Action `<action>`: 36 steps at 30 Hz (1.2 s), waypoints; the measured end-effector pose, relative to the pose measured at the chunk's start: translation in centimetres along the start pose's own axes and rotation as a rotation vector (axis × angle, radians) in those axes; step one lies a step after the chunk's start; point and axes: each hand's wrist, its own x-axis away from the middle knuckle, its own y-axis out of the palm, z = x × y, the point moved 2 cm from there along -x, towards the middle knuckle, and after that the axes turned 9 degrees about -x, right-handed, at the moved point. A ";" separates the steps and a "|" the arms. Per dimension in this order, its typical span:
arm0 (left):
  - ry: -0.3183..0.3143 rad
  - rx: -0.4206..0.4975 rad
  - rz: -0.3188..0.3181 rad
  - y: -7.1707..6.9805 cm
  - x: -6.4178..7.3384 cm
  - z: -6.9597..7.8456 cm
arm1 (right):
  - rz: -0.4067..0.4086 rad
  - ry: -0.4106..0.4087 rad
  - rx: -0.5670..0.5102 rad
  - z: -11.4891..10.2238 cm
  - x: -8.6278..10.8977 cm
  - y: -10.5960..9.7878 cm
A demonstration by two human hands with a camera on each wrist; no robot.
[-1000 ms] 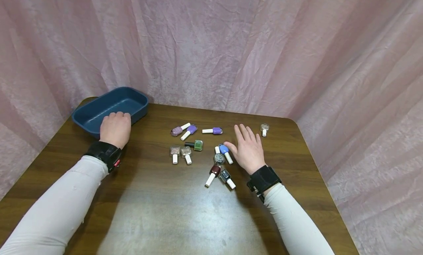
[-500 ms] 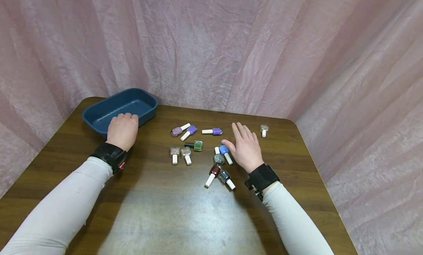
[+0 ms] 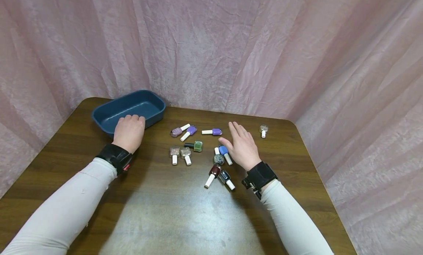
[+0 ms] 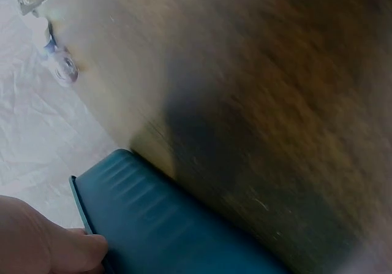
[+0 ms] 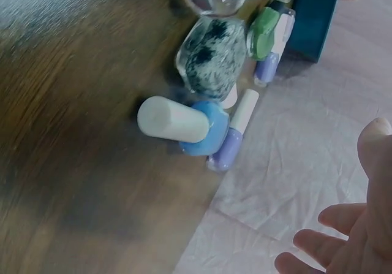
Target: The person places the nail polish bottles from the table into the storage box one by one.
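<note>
Behind everything hangs a pink curtain (image 3: pixel 211 46), and in front of you stretches the wooden counter (image 3: pixel 165 218). On its far left part sits the blue basin (image 3: pixel 155 120); your left hand (image 3: pixel 129 133) grips the near rim, thumb against the outer wall. Your right hand (image 3: pixel 243 146) holds nothing, its fingers extended and thumb spread, just beside the blue bottle (image 3: pixel 223 150). Next to that lies a speckled bottle (image 3: pixel 219 159), with a dark red bottle (image 3: pixel 214 171) and a black bottle (image 3: pixel 224 175) nearer you. A green bottle (image 3: pixel 198 146) lies between the basin and your right hand, and a clear bottle (image 3: pixel 263 128) lies apart at far right.
</note>
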 end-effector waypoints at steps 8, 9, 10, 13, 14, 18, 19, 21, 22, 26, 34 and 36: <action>0.018 -0.003 -0.001 0.1 -0.3 0.9 | -0.036 -0.007 -0.063 -0.5 -0.6 -0.1; 0.022 -0.003 0.000 0.1 -0.3 1.0 | -0.034 -0.011 -0.067 -0.6 -0.7 0.0; 0.026 -0.004 0.001 0.0 -0.3 1.1 | -0.032 -0.015 -0.074 -0.7 -0.8 0.0; 0.034 -0.004 0.006 0.0 -0.4 1.4 | -0.036 -0.023 -0.087 -1.0 -1.0 -0.1; 0.037 -0.004 0.005 0.0 -0.4 1.5 | -0.040 -0.023 -0.093 -1.1 -1.1 -0.1; 0.041 -0.009 0.003 0.1 -0.5 1.7 | -0.063 -0.010 -0.111 -1.5 -1.4 -0.1; 0.043 -0.011 0.003 0.0 -0.6 1.8 | -0.068 -0.007 -0.115 -1.5 -1.5 0.0; 0.045 -0.016 0.004 0.0 -0.6 2.0 | -0.077 -0.002 -0.117 -1.6 -1.7 0.0; 0.048 -0.018 0.005 0.0 -0.7 2.1 | -0.081 0.000 -0.116 -1.7 -1.8 0.0; 0.059 -0.019 0.004 -0.3 -0.7 2.7 | -0.081 -0.002 -0.107 -1.9 -2.3 0.2; 0.081 -0.022 0.026 -0.3 -0.9 3.6 | -0.081 -0.025 -0.100 -2.4 -3.2 0.3; 0.088 -0.020 0.039 -0.1 -1.0 3.8 | -0.085 -0.029 -0.096 -2.6 -3.4 0.3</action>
